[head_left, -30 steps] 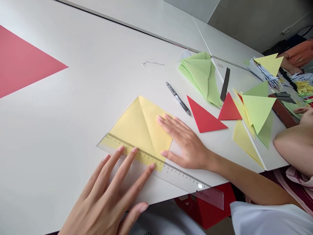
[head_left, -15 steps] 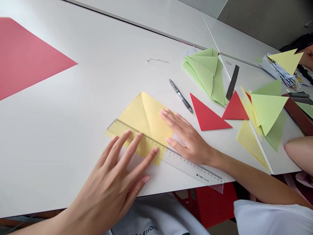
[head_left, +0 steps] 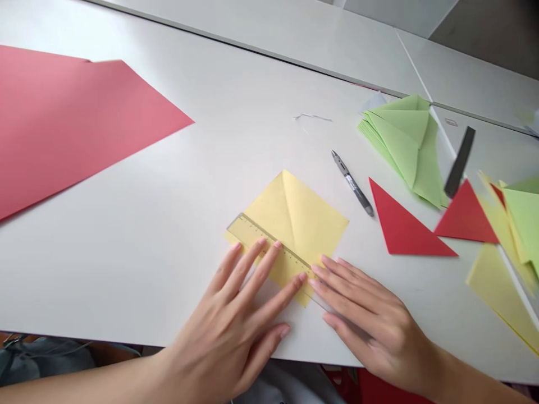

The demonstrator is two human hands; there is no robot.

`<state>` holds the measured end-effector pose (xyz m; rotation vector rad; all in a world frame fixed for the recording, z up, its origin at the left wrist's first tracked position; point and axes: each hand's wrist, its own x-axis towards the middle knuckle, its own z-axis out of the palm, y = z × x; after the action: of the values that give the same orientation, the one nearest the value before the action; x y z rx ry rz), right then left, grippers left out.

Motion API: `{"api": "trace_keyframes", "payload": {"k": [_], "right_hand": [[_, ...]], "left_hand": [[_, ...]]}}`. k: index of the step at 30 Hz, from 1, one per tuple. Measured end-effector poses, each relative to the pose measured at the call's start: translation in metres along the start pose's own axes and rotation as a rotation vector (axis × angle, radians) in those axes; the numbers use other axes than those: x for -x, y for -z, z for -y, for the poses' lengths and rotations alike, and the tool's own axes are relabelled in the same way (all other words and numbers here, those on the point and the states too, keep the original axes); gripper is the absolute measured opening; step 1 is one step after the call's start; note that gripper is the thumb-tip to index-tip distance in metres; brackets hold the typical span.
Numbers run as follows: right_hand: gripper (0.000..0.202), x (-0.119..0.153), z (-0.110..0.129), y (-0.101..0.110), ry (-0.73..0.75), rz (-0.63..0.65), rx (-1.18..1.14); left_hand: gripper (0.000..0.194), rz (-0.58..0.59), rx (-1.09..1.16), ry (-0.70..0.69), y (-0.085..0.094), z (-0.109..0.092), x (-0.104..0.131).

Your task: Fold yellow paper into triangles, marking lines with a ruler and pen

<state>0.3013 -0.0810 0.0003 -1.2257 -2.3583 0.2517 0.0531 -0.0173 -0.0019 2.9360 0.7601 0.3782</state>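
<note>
A creased square of yellow paper point(head_left: 309, 216) lies flat on the white table, turned cornerwise. Across its lower part runs a clear plastic ruler point(head_left: 252, 227), slanting down to the right. My left hand point(head_left: 240, 314) is open, its spread fingertips pressing on the ruler over the paper. My right hand point(head_left: 366, 311) is open too, fingers stretched out and laid over the ruler beside the paper's right lower edge. The ruler's right end is hidden beneath my right hand.
A grey pen point(head_left: 352, 182) lies right of the paper. Beyond it are red triangles point(head_left: 406, 227), a stack of folded green paper point(head_left: 393, 140), a dark strip point(head_left: 460, 163) and yellow pieces point(head_left: 501, 280). A large red sheet point(head_left: 92, 123) covers the far left.
My right hand has moved from the yellow paper down onto the ruler. My left hand stays on the ruler. The view has shifted left, so things appear further right.
</note>
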Motion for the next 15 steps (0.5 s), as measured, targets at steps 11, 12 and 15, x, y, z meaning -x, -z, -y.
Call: {"api": "trace_keyframes", "payload": {"k": [11,12,15], "right_hand": [[0.037,-0.0019,-0.0009,-0.0056,0.103,-0.074,0.141],[0.037,-0.0018,-0.0011,-0.0059,0.099,-0.077,0.146],[0.038,-0.0007,-0.001,-0.0068,0.094,-0.079,0.157]], "left_hand": [[0.039,-0.09,0.084,0.154,0.0092,-0.0025,0.0046],[0.039,-0.092,0.079,0.155,0.0091,-0.0019,0.0044],[0.039,-0.07,0.034,0.113,0.0078,0.0005,0.0049]]}}
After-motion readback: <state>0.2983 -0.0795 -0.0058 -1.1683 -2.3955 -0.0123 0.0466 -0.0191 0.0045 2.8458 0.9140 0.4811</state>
